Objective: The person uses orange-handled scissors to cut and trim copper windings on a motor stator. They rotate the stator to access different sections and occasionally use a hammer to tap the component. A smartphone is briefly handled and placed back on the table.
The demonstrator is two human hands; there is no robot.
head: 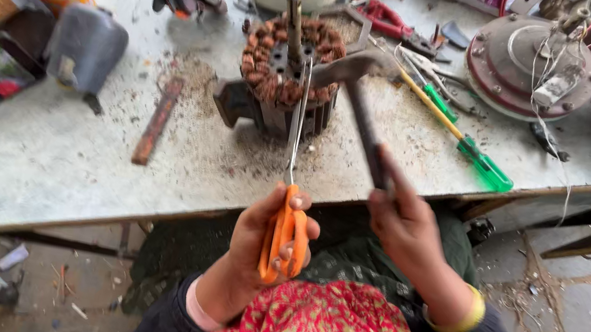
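**Two hands work a motor winding with a chisel-like tool and a hammer**

Two bare hands reach from the bottom of the view toward a grey, dusty workbench (58,150). The left hand (271,238) is closed in a fist around the orange handle of a long, thin metal-shafted tool (296,134). Its fingers are wrapped tight and the thumb lies along the handle. The tool stands nearly upright, its tip resting on a round motor stator with copper-brown wire coils (289,61), which sits on the bench just beyond the table edge, a steel shaft rising from its centre.

The right hand (402,224) is clamped on the dark handle of a metal-headed hammer (362,81), wrist bent upward, forearm coming in from the lower right. The hammer head hovers just above the stator's right side, close to the thin tool's shaft.

Near the stator lie a flat rust-brown metal bar (156,121) to the left and a green-handled screwdriver with a yellow shaft (467,143) to the right. Red-handled pliers (384,19) rest further back. Two round grey motor housings (528,65) sit at the far right.
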